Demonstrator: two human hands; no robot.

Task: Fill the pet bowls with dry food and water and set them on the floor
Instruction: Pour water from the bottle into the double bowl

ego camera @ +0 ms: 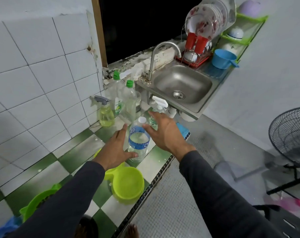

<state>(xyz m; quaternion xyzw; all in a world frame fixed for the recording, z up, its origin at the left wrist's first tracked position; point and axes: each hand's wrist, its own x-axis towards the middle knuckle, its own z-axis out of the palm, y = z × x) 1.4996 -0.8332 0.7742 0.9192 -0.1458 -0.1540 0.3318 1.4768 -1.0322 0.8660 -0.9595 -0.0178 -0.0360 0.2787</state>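
I had both hands spread wide at the water bottle (138, 141), which stood upright on the checkered surface (73, 155). My left hand (117, 148) flanked its left side, thumb touching the bottle's lower part; my right hand (164, 131) hung open just beside the capped neck, gripping nothing. An empty green bowl (127, 184) sat nearer me by the surface's edge, and a second bowl (37, 201) showed partly under my left sleeve.
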